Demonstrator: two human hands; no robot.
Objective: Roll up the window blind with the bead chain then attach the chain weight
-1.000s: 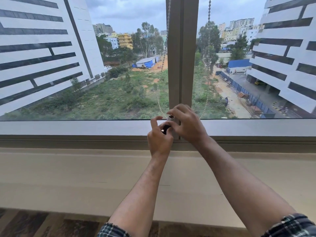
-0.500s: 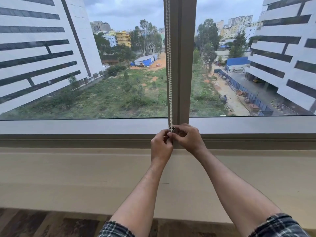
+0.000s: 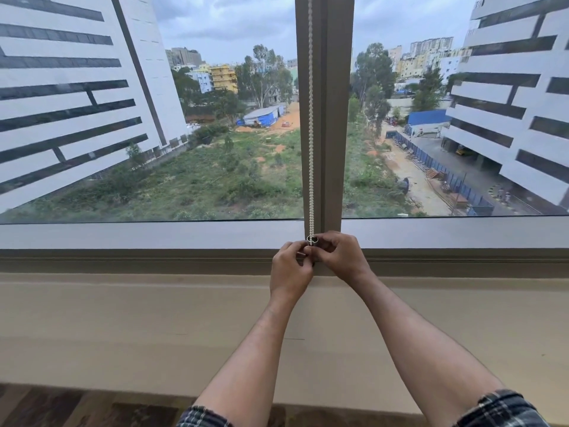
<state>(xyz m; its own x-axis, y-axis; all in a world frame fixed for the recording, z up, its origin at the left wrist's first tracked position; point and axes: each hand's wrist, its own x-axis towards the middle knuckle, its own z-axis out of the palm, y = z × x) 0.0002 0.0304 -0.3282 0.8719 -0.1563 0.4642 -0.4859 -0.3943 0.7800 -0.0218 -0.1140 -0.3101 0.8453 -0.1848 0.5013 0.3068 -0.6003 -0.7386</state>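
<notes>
A white bead chain [image 3: 311, 118] hangs straight and taut down the brown centre mullion of the window. Its lower end runs into a small dark chain weight [image 3: 312, 241] at the bottom frame rail. My left hand [image 3: 291, 269] and my right hand [image 3: 340, 255] meet there, fingertips pinched together around the weight and the chain's end. Most of the weight is hidden by my fingers. The blind itself is out of view above.
The brown mullion [image 3: 335, 118] splits two large glass panes. A grey bottom frame rail [image 3: 154, 235] and a wide beige sill ledge [image 3: 123, 328] lie below my hands. Dark wood floor [image 3: 61, 408] shows at the lower left.
A second ago the chain hung slack in two spread strands. It is now drawn straight against the mullion, and both hands have dropped slightly to the frame rail, still pinched together.
</notes>
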